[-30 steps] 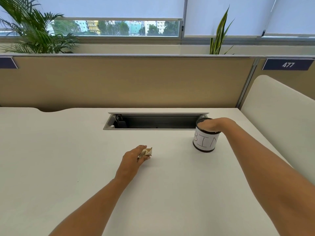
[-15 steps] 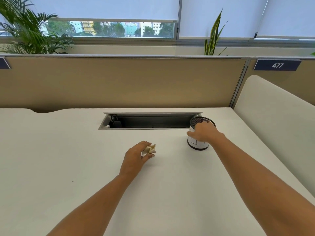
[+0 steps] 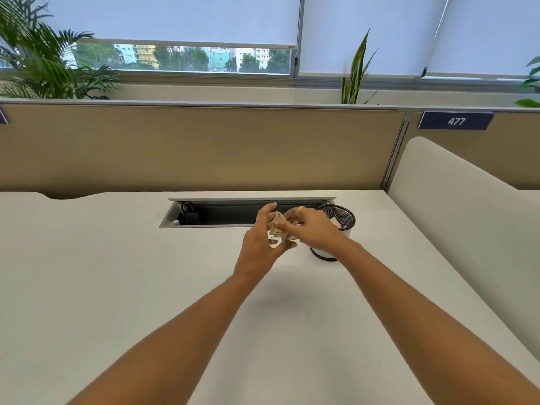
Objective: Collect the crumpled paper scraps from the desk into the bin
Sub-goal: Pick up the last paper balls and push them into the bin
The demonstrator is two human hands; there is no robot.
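While the bin [image 3: 343, 216] stands near the back right corner of the counter [image 3: 117, 287], a crumpled paper scrap [image 3: 277, 228] is held raised just left of it, pinched by the left hand [image 3: 260, 241] and the right hand [image 3: 312, 229].

- Two hands are counted: left hand [image 3: 258, 247], right hand [image 3: 314, 229].
- One crumpled paper scrap [image 3: 277, 228] is seen, pinched between both.
- One mesh bin [image 3: 343, 214] is spotted.
- One desk [image 3: 117, 273] and one cable slot [image 3: 228, 214] are counted.
- Three plants are made out: palm [image 3: 49, 65], snake plant [image 3: 355, 74], leafy plant [image 3: 530, 83].
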